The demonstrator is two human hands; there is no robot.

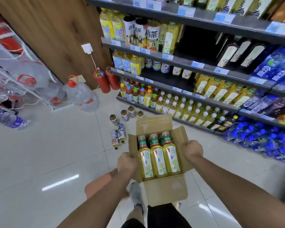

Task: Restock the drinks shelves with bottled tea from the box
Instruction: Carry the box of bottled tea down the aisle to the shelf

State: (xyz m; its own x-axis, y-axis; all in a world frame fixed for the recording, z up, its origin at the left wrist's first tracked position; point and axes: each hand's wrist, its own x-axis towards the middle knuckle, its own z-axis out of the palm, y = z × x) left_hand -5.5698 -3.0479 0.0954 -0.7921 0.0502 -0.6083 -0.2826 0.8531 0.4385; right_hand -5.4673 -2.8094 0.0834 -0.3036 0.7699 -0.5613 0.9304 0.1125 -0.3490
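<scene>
I carry an open cardboard box (166,190) in front of me above the floor. Three bottles of yellow-green tea (158,160) lie side by side in it, caps pointing away from me. My left hand (127,163) grips the box's left wall, and my right hand (192,149) grips its right wall. The drinks shelves (179,60) stand to the right, with rows of bottled tea on them. A dark gap (196,41) shows on the second shelf, between the yellow bottles and the dark bottles.
Several loose bottles (125,115) stand and lie on the tiled floor near the shelf's left end. Two red fire extinguishers (104,81) and a large water jug (81,94) stand by the wooden wall. Blue-capped bottle packs (257,135) sit on the floor at right.
</scene>
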